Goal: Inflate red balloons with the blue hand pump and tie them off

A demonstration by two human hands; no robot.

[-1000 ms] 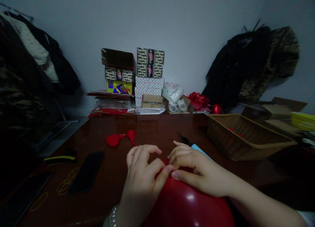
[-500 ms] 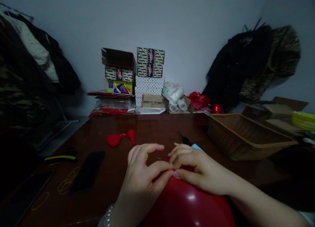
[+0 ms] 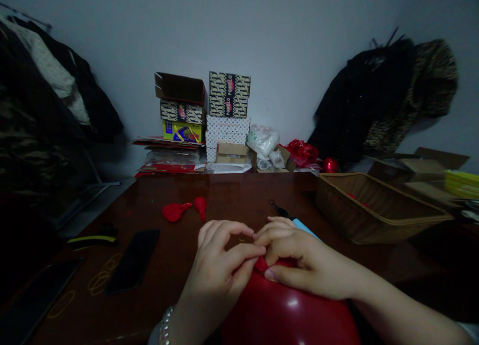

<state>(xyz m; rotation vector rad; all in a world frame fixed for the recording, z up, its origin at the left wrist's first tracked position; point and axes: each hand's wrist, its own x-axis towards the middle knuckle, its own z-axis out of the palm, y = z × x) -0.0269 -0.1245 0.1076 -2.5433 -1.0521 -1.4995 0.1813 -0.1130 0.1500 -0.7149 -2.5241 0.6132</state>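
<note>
A large inflated red balloon (image 3: 292, 315) sits at the near edge, its neck pointing up between my hands. My left hand (image 3: 224, 265) pinches the neck with thumb and forefinger, the other fingers curled above. Against the other side of the neck, my right hand (image 3: 299, 260) presses its thumb and bent fingers closed. The very tip of the neck is partly hidden by the fingers. Behind my right hand lies a light-blue object (image 3: 305, 227) with a black strap. Two flat red balloons (image 3: 175, 212) rest farther back on the brown table (image 3: 239, 190).
A dark phone (image 3: 132, 260), several rubber bands (image 3: 99, 282) and a yellow-black tool (image 3: 92, 242) lie at left. A wicker basket (image 3: 377, 225) stands at right with red pieces inside. Stacked boxes (image 3: 228, 95) line the wall, and coats (image 3: 366, 95) hang at both sides.
My fingers have shifted slightly at the neck; the right thumb sits a little lower, and more of the bunched red neck shows between the hands. Both hands still grip the balloon.
</note>
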